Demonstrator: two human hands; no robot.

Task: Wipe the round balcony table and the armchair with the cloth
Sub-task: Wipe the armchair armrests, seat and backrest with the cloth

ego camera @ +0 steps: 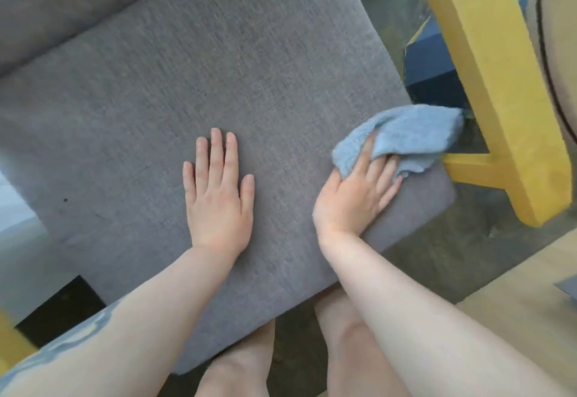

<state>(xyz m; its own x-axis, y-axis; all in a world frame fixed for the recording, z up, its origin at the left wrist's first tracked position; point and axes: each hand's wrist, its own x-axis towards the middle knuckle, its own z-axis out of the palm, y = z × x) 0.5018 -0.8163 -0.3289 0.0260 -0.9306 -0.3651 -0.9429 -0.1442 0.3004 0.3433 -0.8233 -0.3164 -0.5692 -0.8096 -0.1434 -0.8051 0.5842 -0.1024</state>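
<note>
My right hand presses a light blue cloth onto the front right corner of the armchair's grey seat cushion. My fingers lie over the cloth's near edge, and a fold of it drapes back across my fingertips, so I cannot tell whether they pinch it. Most of the cloth lies beyond my fingers, its long axis running from my hand toward the yellow wooden armrest, its far end just beside the frame. My left hand lies flat on the cushion, fingers straight, well apart from the cloth.
</note>
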